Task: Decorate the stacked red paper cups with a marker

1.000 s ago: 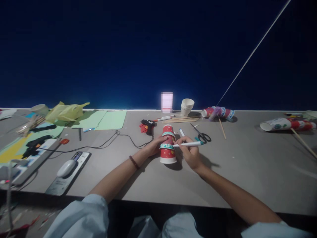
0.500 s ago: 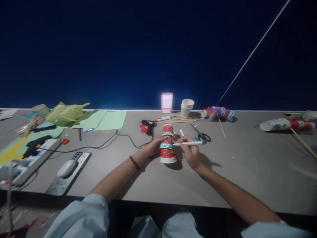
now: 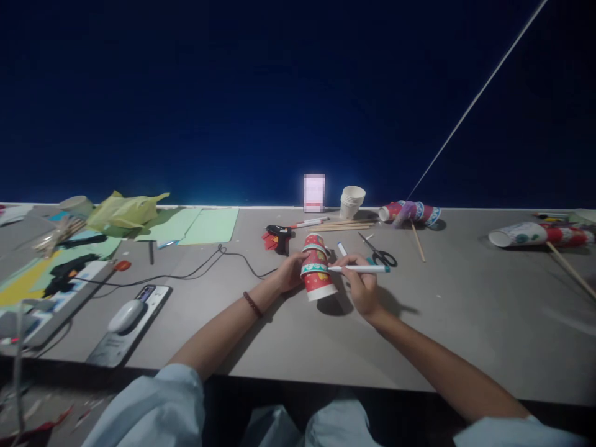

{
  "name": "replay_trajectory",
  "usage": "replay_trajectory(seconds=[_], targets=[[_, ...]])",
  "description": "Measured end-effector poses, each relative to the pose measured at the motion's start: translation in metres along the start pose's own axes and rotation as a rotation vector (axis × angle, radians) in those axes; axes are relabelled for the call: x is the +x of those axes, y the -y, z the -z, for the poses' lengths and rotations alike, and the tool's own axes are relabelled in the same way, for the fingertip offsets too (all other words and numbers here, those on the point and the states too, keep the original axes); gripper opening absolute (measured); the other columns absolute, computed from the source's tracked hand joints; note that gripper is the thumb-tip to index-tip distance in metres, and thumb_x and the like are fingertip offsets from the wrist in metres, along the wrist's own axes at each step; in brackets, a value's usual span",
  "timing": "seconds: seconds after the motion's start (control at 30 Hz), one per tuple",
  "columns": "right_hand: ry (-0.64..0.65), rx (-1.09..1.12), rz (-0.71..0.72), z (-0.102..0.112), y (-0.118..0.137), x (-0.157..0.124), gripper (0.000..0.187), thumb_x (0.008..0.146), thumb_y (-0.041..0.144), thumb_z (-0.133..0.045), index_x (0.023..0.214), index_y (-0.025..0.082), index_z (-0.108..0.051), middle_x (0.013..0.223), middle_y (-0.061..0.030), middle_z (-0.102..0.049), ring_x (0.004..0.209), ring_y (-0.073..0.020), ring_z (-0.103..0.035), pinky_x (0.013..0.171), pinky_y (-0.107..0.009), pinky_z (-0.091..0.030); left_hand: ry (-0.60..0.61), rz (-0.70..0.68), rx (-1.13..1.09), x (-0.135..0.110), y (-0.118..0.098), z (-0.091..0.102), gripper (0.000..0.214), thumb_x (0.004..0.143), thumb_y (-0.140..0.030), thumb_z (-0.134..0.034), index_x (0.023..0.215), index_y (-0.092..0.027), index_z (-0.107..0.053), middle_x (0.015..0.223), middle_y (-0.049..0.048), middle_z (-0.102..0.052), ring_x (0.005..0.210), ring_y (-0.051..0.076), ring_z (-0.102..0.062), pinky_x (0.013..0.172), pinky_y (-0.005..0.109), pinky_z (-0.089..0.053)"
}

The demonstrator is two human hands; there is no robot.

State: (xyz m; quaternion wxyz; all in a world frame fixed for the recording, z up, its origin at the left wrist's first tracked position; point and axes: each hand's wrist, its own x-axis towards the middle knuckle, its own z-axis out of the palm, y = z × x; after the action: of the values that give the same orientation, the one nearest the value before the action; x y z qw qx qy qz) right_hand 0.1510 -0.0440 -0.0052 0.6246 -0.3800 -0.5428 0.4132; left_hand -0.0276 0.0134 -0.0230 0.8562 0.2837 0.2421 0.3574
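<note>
My left hand (image 3: 293, 272) is closed round the left side of a stack of red patterned paper cups (image 3: 317, 280), with white rims and teal bands. The stack is tilted slightly, its wide white rim toward me and above the table. In my right hand (image 3: 361, 284) is a white marker pen (image 3: 365, 269) with a teal end pointing right; its left tip is at the cups' right side. Whether the tip touches them I cannot tell. Just beyond my right hand lie black-handled scissors (image 3: 384, 256) and another white marker (image 3: 342, 248).
A black glue gun (image 3: 279, 234) trails its cable to the left. White paper cups (image 3: 352, 202), a lit phone (image 3: 314, 194) and wooden sticks (image 3: 349, 225) are at the back. A power strip (image 3: 79, 298) and a phone (image 3: 128, 329) lie left. Decorated cup stacks (image 3: 542, 236) lie right.
My left hand has tilted and turned the cup stack, its near rim swinging right and lifting a little. The marker in my right hand has shifted slightly right.
</note>
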Motion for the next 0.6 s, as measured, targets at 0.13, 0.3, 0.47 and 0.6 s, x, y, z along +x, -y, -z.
replay_trajectory(seconds=[0.13,0.3,0.47,0.6], targets=[[-0.021,-0.107,0.026,-0.0008,0.0022,0.0009,0.008,0.085,0.027,-0.055,0.079,0.023,-0.058,0.077,0.0007,-0.060,0.075,-0.0168,-0.061,0.073,-0.030,-0.049,0.014,-0.026,0.005,0.0007,0.0016,0.0024,0.042,0.076,-0.027,-0.060,0.111,-0.004,-0.066,0.100,0.0153,-0.074,0.091,0.024,-0.069,0.091,0.035,-0.046],[-0.022,-0.199,0.025,-0.0002,-0.0004,0.0012,0.008,0.085,0.027,-0.055,0.080,0.022,-0.058,0.076,0.0006,-0.059,0.069,-0.0154,-0.055,0.064,-0.027,-0.044,-0.004,-0.036,0.024,0.0008,0.0035,0.0050,0.042,0.074,-0.027,-0.060,0.109,-0.005,-0.067,0.101,0.0148,-0.073,0.091,0.024,-0.068,0.091,0.036,-0.045],[-0.006,-0.184,-0.005,-0.0001,-0.0024,0.0011,0.008,0.084,0.028,-0.055,0.079,0.022,-0.058,0.076,0.0008,-0.060,0.070,-0.0161,-0.056,0.065,-0.028,-0.044,0.016,-0.058,0.017,0.0001,0.0030,0.0037,0.047,0.073,-0.027,-0.060,0.114,-0.004,-0.065,0.101,0.0149,-0.073,0.092,0.025,-0.067,0.093,0.037,-0.045],[-0.009,-0.198,-0.010,-0.0010,-0.0014,0.0014,0.009,0.084,0.029,-0.055,0.079,0.023,-0.058,0.075,0.0011,-0.059,0.068,-0.0161,-0.055,0.064,-0.028,-0.044,0.030,-0.063,0.020,0.0001,0.0030,0.0042,0.047,0.074,-0.027,-0.059,0.115,-0.005,-0.064,0.100,0.0144,-0.073,0.093,0.026,-0.067,0.092,0.037,-0.044]])
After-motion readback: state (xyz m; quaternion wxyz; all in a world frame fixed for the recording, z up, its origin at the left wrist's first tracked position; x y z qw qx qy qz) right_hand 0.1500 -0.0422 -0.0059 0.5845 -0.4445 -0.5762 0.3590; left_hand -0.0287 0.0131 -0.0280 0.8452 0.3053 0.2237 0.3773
